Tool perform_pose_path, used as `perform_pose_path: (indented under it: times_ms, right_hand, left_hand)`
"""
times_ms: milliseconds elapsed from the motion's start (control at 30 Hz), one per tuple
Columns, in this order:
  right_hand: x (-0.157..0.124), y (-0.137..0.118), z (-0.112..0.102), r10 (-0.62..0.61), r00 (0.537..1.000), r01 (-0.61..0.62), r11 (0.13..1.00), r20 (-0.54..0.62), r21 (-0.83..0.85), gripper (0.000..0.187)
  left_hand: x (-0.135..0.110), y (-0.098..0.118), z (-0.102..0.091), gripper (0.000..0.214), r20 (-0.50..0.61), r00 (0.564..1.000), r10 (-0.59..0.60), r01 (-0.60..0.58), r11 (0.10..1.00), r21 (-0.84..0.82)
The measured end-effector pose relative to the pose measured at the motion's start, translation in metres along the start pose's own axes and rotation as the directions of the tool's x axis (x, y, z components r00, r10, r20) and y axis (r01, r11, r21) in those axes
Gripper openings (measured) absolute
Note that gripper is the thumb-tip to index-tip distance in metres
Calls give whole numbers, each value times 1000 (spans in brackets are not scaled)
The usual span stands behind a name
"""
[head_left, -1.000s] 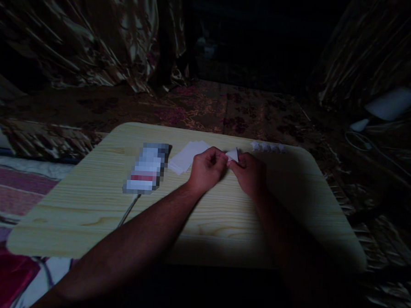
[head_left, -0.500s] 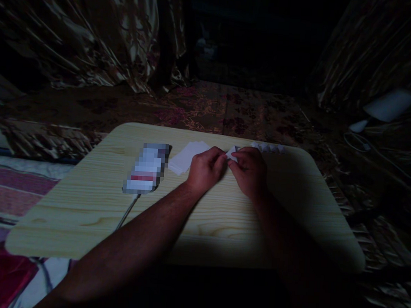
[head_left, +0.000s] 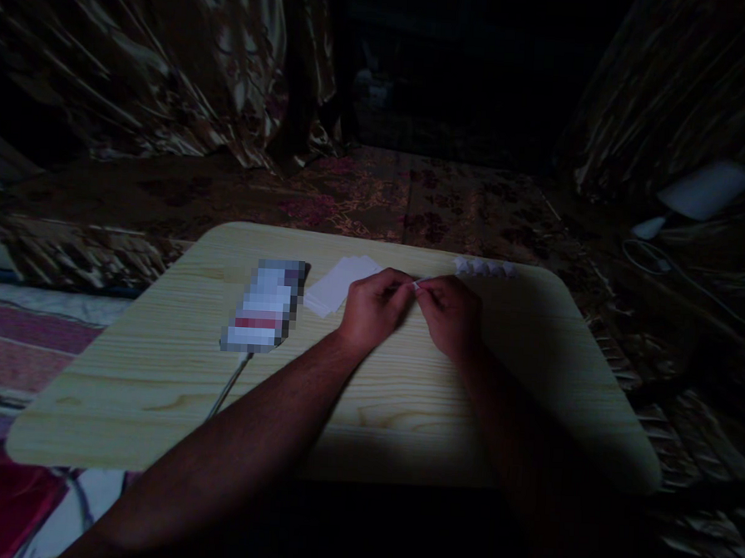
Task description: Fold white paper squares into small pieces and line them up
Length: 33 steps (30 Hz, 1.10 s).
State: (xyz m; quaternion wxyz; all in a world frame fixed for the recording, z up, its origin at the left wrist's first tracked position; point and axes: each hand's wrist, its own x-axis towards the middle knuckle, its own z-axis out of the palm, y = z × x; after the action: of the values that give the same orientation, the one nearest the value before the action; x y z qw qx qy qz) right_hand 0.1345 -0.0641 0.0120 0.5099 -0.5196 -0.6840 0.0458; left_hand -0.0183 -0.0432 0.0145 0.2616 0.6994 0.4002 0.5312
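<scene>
White paper piece (head_left: 416,285), mostly hidden from here, over the counter (head_left: 566,389): left hand (head_left: 374,307) and right hand (head_left: 455,314) each have a grip pinched closed on it. Probably featherlight, thin, crease-prone; I'd pinch opposite edges lightly.

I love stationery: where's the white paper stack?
In the head view, the paper stack lies left of centre on the table, between the pixelated device and left hand.

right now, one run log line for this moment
left hand: pinching paper; right hand: pinching same paper; white sheets: on table
</scene>
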Motion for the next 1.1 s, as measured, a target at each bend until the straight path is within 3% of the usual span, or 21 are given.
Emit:
perform_pose_path:
  times_ms: [200,500,700,900,1100]
  right_hand:
    - [-1,-4,-1,41,999,-42,999,21,19,13]
    - [1,-4,-3,-13,1000,13,1000,16,10,13]
    - [0,-3,-3,-25,999,26,1000,21,-18,13]
    - [4,0,-4,-80,993,78,997,-90,-26,7]
    - [5,4,-1,1,998,3,998,-62,58,5]
  left_hand:
    - [-1,-3,2,19,-24,1000,-6,5,999,-43]
    - [0,-3,1,21,-9,1000,10,-10,999,-42]
    - [3,-4,2,21,-7,997,-80,78,985,-156]
    - [6,-8,3,22,-20,986,-166,154,948,-279]
    - [7,-7,5,25,-15,977,-214,197,921,-336]
